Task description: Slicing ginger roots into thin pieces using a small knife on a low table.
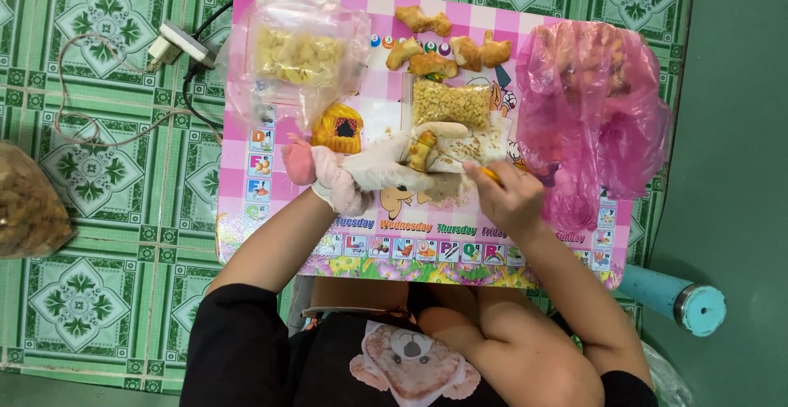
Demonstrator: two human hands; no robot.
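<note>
At surface (246,210) centre: gloved left hand (373,169) grip closed round small pastry piece (422,151); right hand (510,198) at 3 o'clock pinches yellow tool (490,174). Risk: crumbly piece breaks, filling spills, if squeezed.

Pink-white checked table (271,140); green patterned floor tiles (90,169); translucent pink bag (591,103); teal bottle (677,296).

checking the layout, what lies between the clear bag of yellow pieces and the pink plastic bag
In the head view, between the clear bag and the pink plastic bag lie fried pastry pieces and a tray of crumbs.
</note>
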